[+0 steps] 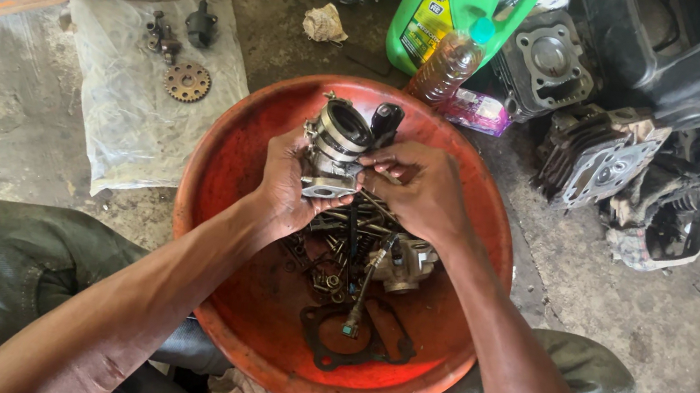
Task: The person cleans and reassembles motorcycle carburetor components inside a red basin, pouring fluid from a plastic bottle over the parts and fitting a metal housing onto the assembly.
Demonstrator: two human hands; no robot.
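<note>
We grip the throttle body (334, 148) over the red basin (229, 157)
Left hand (287, 188) and right hand (419, 189) clasp it; oily slip drops it toward six o'clock bolts (329, 264)

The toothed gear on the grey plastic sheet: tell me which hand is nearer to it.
Left. The left hand grips the metal engine part over the red basin, on the side toward the toothed gear. The right hand holds the same part from the far side.
</note>
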